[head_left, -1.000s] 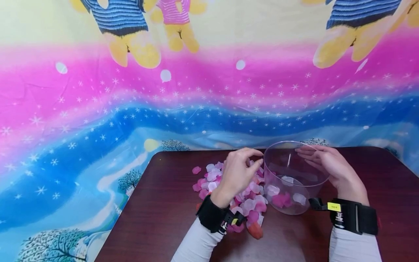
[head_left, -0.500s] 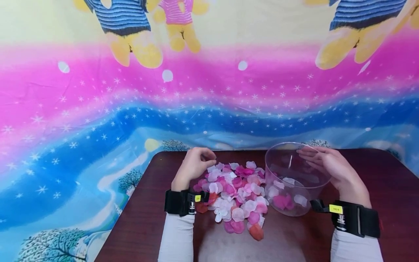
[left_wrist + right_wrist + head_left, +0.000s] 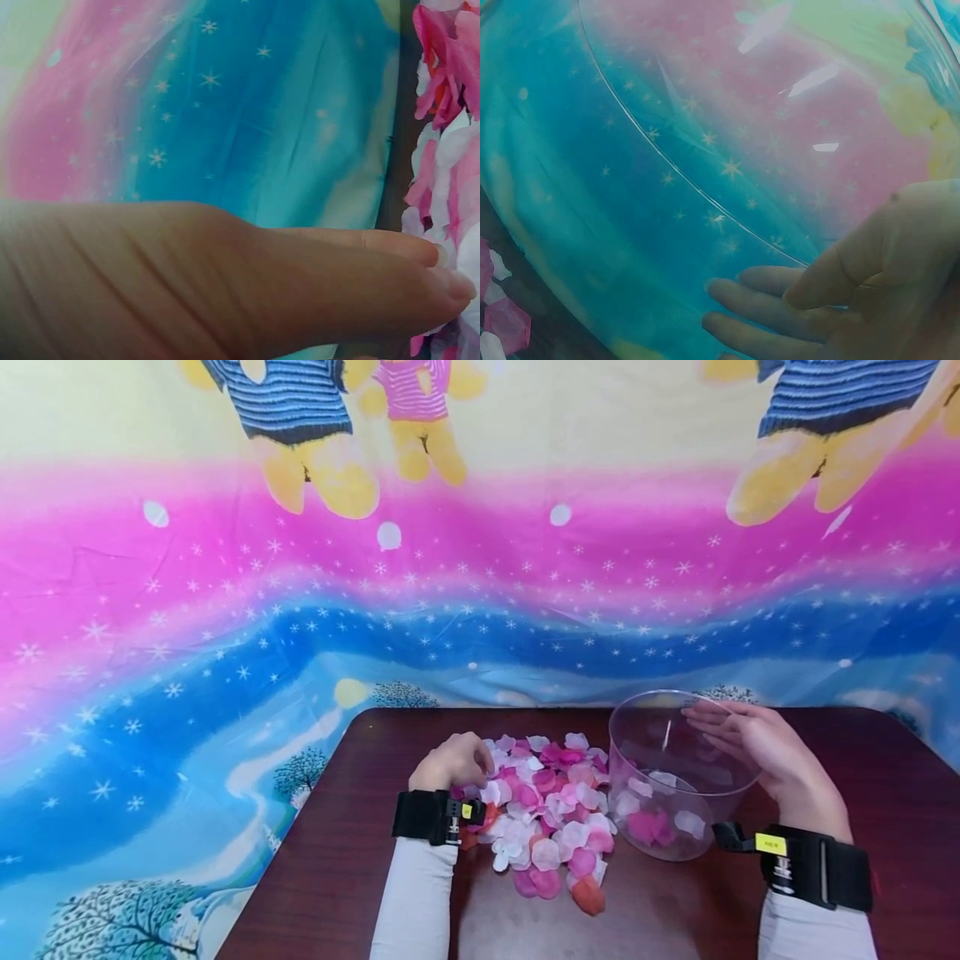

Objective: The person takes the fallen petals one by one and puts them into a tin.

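A pile of pink, white and red fabric petals (image 3: 543,810) lies on the dark wooden table (image 3: 352,852). My left hand (image 3: 459,763) is curled over the pile's left edge. In the left wrist view its thumb and fingertips (image 3: 448,271) come together on a white petal, with more petals (image 3: 442,90) beside them. A clear round container (image 3: 667,793) stands to the right of the pile with a few petals in its bottom. My right hand (image 3: 742,739) holds its far right wall at the rim. Through the container wall (image 3: 667,150) the right hand (image 3: 795,300) shows its thumb laid over its fingers.
A bright star-patterned cloth (image 3: 225,635) hangs behind the table and drapes down on the left. Bare tabletop lies in front of the pile and to the right of the container. Black wrist straps (image 3: 817,864) are on both arms.
My left hand left the container's rim, swung left across the pile and dropped onto the petals at the pile's left edge. The right hand and the container stayed put.
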